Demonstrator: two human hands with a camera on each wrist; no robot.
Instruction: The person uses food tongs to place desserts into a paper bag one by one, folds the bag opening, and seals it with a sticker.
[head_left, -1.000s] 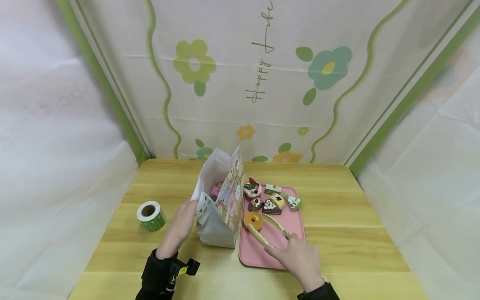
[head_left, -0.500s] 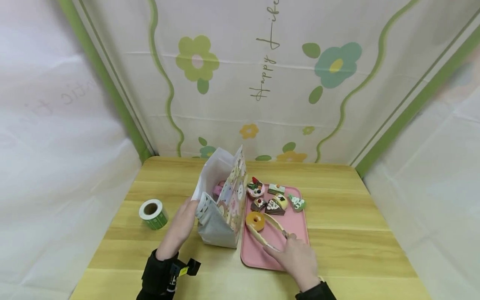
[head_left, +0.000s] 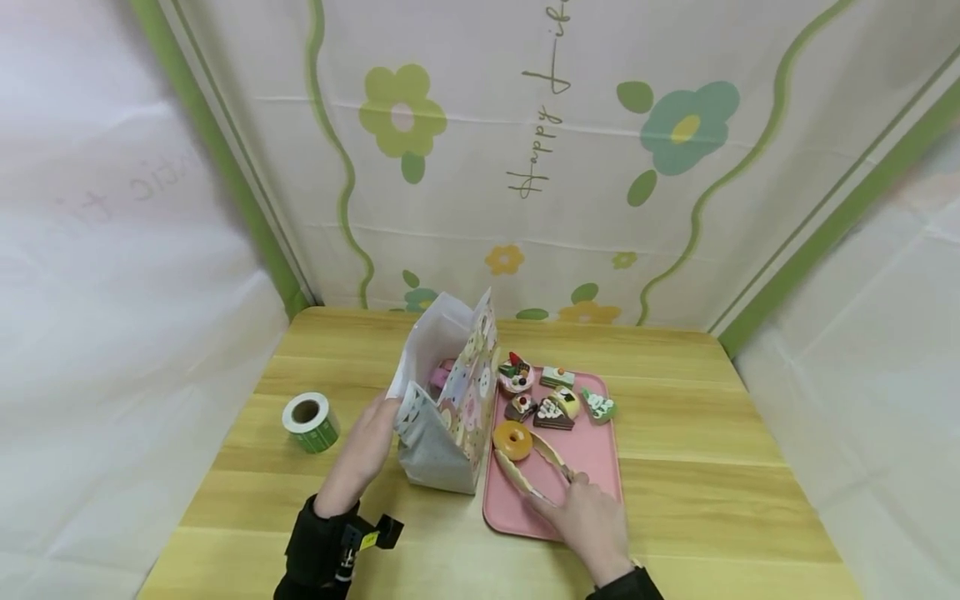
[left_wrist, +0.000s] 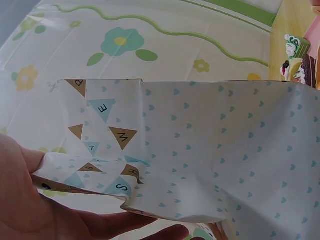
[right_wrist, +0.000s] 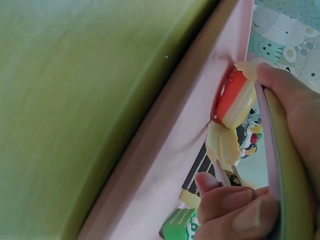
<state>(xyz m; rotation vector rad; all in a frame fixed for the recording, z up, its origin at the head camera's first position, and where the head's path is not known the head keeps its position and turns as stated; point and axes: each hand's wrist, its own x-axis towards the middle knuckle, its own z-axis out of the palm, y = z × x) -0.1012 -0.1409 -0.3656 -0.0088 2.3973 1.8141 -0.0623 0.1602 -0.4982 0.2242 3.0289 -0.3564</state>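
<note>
A patterned paper bag (head_left: 450, 417) stands open on the wooden table (head_left: 675, 433), with something pink inside. My left hand (head_left: 377, 419) pinches its folded left side; in the left wrist view the hand (left_wrist: 35, 205) holds the fold of the bag (left_wrist: 215, 150). To the bag's right lies a pink tray (head_left: 592, 467). My right hand (head_left: 561, 492) grips cream tongs (head_left: 543, 467) whose tips sit on either side of a toy doughnut (head_left: 513, 439). The right wrist view shows the doughnut (right_wrist: 235, 100) between the tongs' arms (right_wrist: 222, 142) over the tray (right_wrist: 195, 150).
Several small toy cakes (head_left: 551, 400) lie at the tray's far end. A green roll of stickers (head_left: 310, 422) sits on the table left of my left hand. A flowered curtain wall (head_left: 525, 167) closes off the table's far edge.
The head view has drifted slightly. My right hand and the tongs have edged a little toward the doughnut. My left hand stays on the bag.
</note>
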